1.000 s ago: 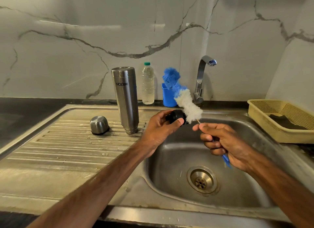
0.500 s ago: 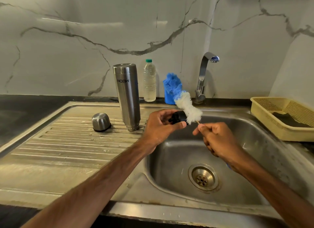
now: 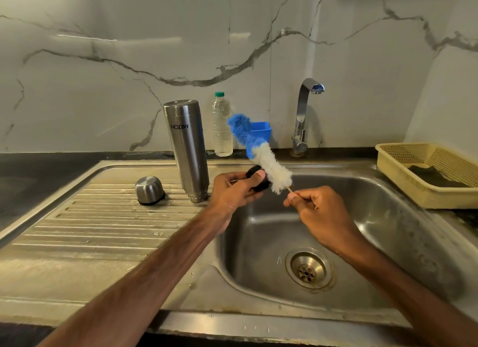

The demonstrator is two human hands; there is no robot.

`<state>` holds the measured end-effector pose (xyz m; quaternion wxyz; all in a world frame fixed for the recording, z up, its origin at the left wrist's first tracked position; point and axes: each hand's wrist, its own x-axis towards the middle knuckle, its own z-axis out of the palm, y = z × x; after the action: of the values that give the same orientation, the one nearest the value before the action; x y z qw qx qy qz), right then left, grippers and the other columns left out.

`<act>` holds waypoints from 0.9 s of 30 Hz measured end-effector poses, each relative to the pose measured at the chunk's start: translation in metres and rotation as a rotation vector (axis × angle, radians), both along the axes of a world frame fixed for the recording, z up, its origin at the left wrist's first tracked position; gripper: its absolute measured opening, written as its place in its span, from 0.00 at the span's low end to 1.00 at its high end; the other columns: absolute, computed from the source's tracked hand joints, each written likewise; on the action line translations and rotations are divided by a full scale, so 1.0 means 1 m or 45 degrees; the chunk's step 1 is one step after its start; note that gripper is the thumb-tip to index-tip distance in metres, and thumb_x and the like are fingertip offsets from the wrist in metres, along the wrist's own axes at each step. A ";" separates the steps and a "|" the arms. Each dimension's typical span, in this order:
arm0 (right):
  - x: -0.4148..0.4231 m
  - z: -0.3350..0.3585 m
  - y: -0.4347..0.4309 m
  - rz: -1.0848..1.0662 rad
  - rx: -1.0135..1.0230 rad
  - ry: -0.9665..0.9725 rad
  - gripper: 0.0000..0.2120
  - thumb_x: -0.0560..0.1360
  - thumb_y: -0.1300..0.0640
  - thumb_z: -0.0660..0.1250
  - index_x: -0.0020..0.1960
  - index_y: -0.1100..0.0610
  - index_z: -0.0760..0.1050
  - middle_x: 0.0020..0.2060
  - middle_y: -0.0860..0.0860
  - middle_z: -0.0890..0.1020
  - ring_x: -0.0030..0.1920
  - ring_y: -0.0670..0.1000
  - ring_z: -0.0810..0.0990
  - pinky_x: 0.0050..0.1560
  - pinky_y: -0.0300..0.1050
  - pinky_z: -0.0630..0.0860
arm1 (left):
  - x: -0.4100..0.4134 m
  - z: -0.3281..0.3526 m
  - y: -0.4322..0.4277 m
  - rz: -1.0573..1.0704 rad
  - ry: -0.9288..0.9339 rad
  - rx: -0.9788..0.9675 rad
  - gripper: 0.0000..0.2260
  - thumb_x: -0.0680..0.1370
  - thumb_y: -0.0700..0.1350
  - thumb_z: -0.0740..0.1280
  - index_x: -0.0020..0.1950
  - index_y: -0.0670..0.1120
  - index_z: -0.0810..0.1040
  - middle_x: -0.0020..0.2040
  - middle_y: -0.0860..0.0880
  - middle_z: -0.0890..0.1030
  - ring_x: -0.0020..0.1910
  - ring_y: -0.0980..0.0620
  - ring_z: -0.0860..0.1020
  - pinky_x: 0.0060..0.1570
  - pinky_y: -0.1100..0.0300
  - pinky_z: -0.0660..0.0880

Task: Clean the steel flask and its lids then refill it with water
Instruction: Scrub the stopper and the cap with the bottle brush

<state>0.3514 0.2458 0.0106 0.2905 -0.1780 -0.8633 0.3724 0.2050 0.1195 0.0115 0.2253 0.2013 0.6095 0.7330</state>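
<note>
Over the sink [image 3: 388,217] your left hand [image 3: 232,191] pinches the black lid [image 3: 252,170], your right hand [image 3: 320,209] curls round the stem of the brush [image 3: 269,165], which now reaches further past it; scrubbing continues, flask [image 3: 187,150] upturned on the drainboard [image 3: 103,230]

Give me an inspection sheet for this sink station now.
Surface: ribbed steel drainboard beside sink basin.
Job's things: flask stands inverted on the drainboard; steel cap beside it, dome up; black inner lid held.
Clutter: plastic bottle, blue holder, yellow basket with a dark cloth.
Hands: left hand grips the lid; right hand pinches the brush stem, white bristles against the lid.
Cables: nothing seen.
Surroundings: tap, no water running; marble wall.
</note>
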 end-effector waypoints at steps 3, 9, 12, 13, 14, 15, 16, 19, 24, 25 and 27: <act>-0.003 0.006 0.005 -0.032 -0.030 0.026 0.11 0.81 0.57 0.66 0.46 0.56 0.86 0.19 0.35 0.73 0.23 0.38 0.73 0.28 0.29 0.66 | 0.011 -0.002 0.005 -0.164 0.106 -0.083 0.15 0.75 0.41 0.76 0.60 0.38 0.82 0.52 0.42 0.87 0.51 0.46 0.86 0.50 0.56 0.84; 0.005 -0.003 -0.002 0.012 -0.052 0.012 0.12 0.81 0.56 0.67 0.42 0.54 0.86 0.20 0.41 0.75 0.22 0.40 0.70 0.28 0.31 0.65 | -0.005 0.010 -0.005 -0.027 -0.069 0.046 0.15 0.77 0.43 0.75 0.60 0.35 0.81 0.55 0.39 0.86 0.54 0.45 0.86 0.50 0.58 0.83; -0.003 0.005 0.000 -0.032 -0.038 0.028 0.11 0.81 0.56 0.67 0.42 0.53 0.85 0.20 0.39 0.75 0.24 0.38 0.74 0.29 0.31 0.65 | 0.007 0.004 -0.001 -0.164 -0.028 -0.040 0.15 0.76 0.42 0.75 0.60 0.36 0.81 0.54 0.40 0.86 0.52 0.45 0.86 0.48 0.59 0.83; -0.004 0.007 0.002 -0.045 -0.034 0.046 0.12 0.81 0.56 0.67 0.43 0.54 0.85 0.19 0.38 0.74 0.24 0.38 0.73 0.28 0.30 0.65 | 0.010 0.004 0.002 -0.190 -0.015 -0.048 0.15 0.76 0.42 0.75 0.60 0.36 0.81 0.53 0.40 0.87 0.51 0.45 0.86 0.49 0.58 0.83; -0.004 0.007 0.002 -0.045 -0.037 0.062 0.12 0.81 0.56 0.66 0.43 0.55 0.85 0.18 0.38 0.72 0.22 0.39 0.72 0.27 0.31 0.65 | 0.011 0.007 0.004 -0.183 -0.017 -0.033 0.16 0.76 0.42 0.75 0.60 0.36 0.81 0.53 0.40 0.87 0.51 0.45 0.86 0.50 0.57 0.83; -0.003 0.004 0.001 -0.031 -0.049 0.067 0.12 0.81 0.56 0.66 0.43 0.56 0.86 0.17 0.39 0.72 0.21 0.40 0.71 0.27 0.31 0.64 | 0.010 0.010 0.003 -0.152 -0.031 -0.001 0.16 0.77 0.42 0.75 0.61 0.36 0.81 0.53 0.40 0.87 0.51 0.44 0.86 0.50 0.57 0.84; 0.000 0.001 0.001 -0.008 -0.067 0.061 0.12 0.81 0.56 0.66 0.43 0.56 0.86 0.17 0.40 0.72 0.21 0.41 0.70 0.26 0.32 0.64 | 0.007 0.014 0.003 -0.116 -0.070 0.041 0.15 0.77 0.42 0.75 0.61 0.36 0.81 0.53 0.40 0.86 0.51 0.44 0.86 0.50 0.56 0.84; 0.007 -0.006 -0.001 0.057 -0.108 -0.003 0.12 0.81 0.55 0.66 0.43 0.54 0.86 0.18 0.40 0.73 0.21 0.40 0.70 0.28 0.32 0.62 | 0.002 0.014 -0.005 -0.069 -0.199 0.095 0.10 0.79 0.43 0.72 0.60 0.43 0.80 0.56 0.40 0.84 0.50 0.44 0.87 0.46 0.57 0.84; -0.001 0.000 0.005 0.064 -0.164 0.038 0.12 0.81 0.54 0.65 0.44 0.54 0.85 0.19 0.46 0.70 0.21 0.43 0.64 0.27 0.39 0.63 | 0.010 0.012 -0.001 -0.283 -0.179 0.027 0.11 0.84 0.47 0.65 0.64 0.45 0.77 0.58 0.40 0.84 0.52 0.42 0.85 0.49 0.54 0.84; -0.002 0.000 0.004 0.074 -0.177 0.045 0.12 0.82 0.54 0.65 0.44 0.54 0.85 0.19 0.46 0.70 0.21 0.44 0.63 0.26 0.39 0.62 | 0.010 0.014 0.000 -0.309 -0.193 0.044 0.12 0.83 0.46 0.66 0.64 0.44 0.77 0.58 0.40 0.84 0.54 0.43 0.85 0.50 0.55 0.84; -0.003 0.000 0.002 0.085 -0.193 0.057 0.12 0.82 0.54 0.65 0.44 0.54 0.85 0.20 0.47 0.70 0.21 0.44 0.63 0.26 0.40 0.62 | 0.008 0.015 -0.002 -0.348 -0.237 0.073 0.12 0.81 0.43 0.69 0.64 0.40 0.79 0.59 0.40 0.84 0.56 0.44 0.84 0.49 0.58 0.83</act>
<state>0.3488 0.2476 0.0101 0.2828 -0.1624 -0.8314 0.4499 0.2130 0.1177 0.0265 0.3724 0.2199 0.5317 0.7282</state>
